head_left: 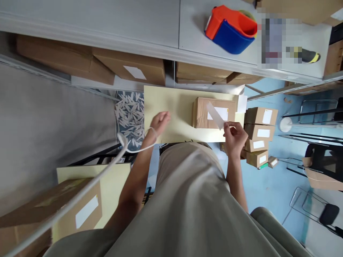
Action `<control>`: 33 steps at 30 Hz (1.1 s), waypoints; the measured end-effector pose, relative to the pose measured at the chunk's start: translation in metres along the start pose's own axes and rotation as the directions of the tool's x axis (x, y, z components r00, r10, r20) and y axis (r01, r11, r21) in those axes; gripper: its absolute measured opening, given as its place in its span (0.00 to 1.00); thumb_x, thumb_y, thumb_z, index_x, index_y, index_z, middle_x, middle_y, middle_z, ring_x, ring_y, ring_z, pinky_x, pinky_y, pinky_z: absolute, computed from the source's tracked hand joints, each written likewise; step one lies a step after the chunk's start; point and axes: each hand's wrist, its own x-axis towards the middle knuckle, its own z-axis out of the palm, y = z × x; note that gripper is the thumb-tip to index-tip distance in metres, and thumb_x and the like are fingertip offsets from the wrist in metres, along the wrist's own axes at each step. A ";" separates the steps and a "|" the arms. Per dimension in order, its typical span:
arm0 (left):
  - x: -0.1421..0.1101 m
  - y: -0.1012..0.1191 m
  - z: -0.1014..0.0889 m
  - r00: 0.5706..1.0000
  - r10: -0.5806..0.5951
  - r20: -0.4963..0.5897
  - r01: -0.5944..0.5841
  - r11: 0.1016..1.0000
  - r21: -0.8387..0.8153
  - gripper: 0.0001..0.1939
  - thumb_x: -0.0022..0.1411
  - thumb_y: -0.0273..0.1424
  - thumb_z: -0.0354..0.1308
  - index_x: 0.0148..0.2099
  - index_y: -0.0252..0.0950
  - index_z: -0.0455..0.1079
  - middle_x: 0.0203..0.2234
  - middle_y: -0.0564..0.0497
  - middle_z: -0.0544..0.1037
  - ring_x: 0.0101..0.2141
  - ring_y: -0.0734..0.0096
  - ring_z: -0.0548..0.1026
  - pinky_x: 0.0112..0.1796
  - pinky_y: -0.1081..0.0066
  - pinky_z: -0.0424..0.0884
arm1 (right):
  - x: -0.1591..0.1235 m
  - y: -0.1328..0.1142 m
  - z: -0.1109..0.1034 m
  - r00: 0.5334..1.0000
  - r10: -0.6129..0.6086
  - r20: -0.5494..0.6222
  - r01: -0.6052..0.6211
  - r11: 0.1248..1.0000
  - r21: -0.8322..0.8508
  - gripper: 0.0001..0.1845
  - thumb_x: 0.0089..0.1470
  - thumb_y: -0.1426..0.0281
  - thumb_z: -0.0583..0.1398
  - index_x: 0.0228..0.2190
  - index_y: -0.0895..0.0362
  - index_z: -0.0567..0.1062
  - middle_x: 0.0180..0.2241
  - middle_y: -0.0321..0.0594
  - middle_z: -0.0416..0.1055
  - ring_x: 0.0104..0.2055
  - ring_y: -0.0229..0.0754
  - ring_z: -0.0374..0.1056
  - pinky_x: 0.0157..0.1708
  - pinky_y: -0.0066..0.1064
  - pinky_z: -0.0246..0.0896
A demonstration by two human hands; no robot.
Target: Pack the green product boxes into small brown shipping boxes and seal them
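On a pale yellow table (177, 121) lies a closed cardboard box (200, 113) with a white label (225, 113) on its top. My right hand (235, 137) is at the box's near right corner, thumb and finger pinched on the end of a whitish, slightly see-through strip (215, 116). The strip slants across the label; whether it touches the box I cannot tell. Left of the box, my left hand (160, 122) hovers over the table, its fingers curled in, with nothing visible in them. A white cord (153, 140) loops around my left wrist.
An orange and blue tape dispenser (232, 30) and a black and yellow tool (308, 56) lie on the grey shelf (107, 21) ahead. Boxes stand beneath it. Labelled boxes (259, 125) are stacked right; a bin of paper strips (130, 117) is left. Another labelled box (80, 210) sits behind left.
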 end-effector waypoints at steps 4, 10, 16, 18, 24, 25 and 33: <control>-0.049 0.012 0.098 0.953 -0.105 0.285 0.203 0.919 -0.338 0.28 0.59 0.55 0.75 0.42 0.37 0.73 0.45 0.40 0.86 0.51 0.54 0.85 0.59 0.54 0.77 | -0.005 0.002 0.003 0.937 -0.327 0.121 0.339 0.936 -0.092 0.09 0.69 0.65 0.62 0.37 0.53 0.81 0.40 0.40 0.80 0.25 0.33 0.69 0.28 0.29 0.68; -0.060 0.010 0.153 0.987 -0.117 0.111 0.149 0.928 -0.342 0.26 0.54 0.49 0.78 0.34 0.39 0.68 0.31 0.53 0.81 0.37 0.67 0.82 0.41 0.67 0.78 | -0.026 0.036 0.010 0.718 -0.545 0.433 0.633 0.771 -0.078 0.10 0.73 0.71 0.61 0.42 0.53 0.84 0.41 0.40 0.83 0.32 0.37 0.78 0.32 0.29 0.69; -0.061 0.000 0.173 1.000 -0.012 -0.015 0.010 0.993 -0.119 0.25 0.55 0.50 0.76 0.34 0.39 0.69 0.28 0.55 0.78 0.31 0.71 0.76 0.33 0.71 0.72 | -0.009 0.074 -0.006 0.633 -0.438 0.639 0.564 0.826 0.007 0.10 0.73 0.67 0.64 0.50 0.49 0.85 0.48 0.39 0.84 0.35 0.39 0.80 0.32 0.30 0.70; -0.063 -0.002 0.182 0.999 0.039 -0.015 -0.039 0.999 0.007 0.25 0.56 0.52 0.75 0.35 0.39 0.71 0.28 0.55 0.79 0.31 0.70 0.76 0.34 0.71 0.72 | 0.008 0.083 -0.014 0.671 -0.421 0.610 0.501 0.864 0.045 0.11 0.74 0.65 0.63 0.50 0.49 0.86 0.48 0.39 0.84 0.33 0.38 0.79 0.34 0.30 0.72; -0.073 -0.010 0.201 0.992 0.084 0.096 -0.101 0.978 0.185 0.25 0.60 0.55 0.72 0.39 0.39 0.73 0.36 0.49 0.84 0.38 0.64 0.82 0.41 0.66 0.78 | 0.076 0.101 -0.035 0.848 -0.372 0.376 0.393 0.919 0.023 0.17 0.77 0.61 0.59 0.49 0.52 0.87 0.47 0.44 0.83 0.32 0.39 0.76 0.34 0.34 0.70; -0.074 -0.011 0.203 0.991 0.089 0.104 -0.108 0.974 0.197 0.24 0.61 0.55 0.71 0.39 0.39 0.73 0.37 0.49 0.84 0.39 0.63 0.82 0.42 0.66 0.79 | 0.086 0.103 -0.037 0.845 -0.377 0.379 0.400 0.916 0.021 0.17 0.77 0.62 0.59 0.49 0.52 0.87 0.47 0.44 0.83 0.32 0.40 0.76 0.34 0.34 0.70; -0.079 -0.017 0.215 0.964 0.202 0.174 -0.252 0.903 0.348 0.19 0.67 0.50 0.68 0.44 0.39 0.75 0.57 0.41 0.82 0.58 0.52 0.81 0.58 0.55 0.78 | 0.110 0.117 -0.045 0.736 -0.395 0.550 0.475 0.880 -0.003 0.13 0.75 0.66 0.59 0.43 0.54 0.84 0.44 0.42 0.81 0.30 0.37 0.72 0.30 0.32 0.62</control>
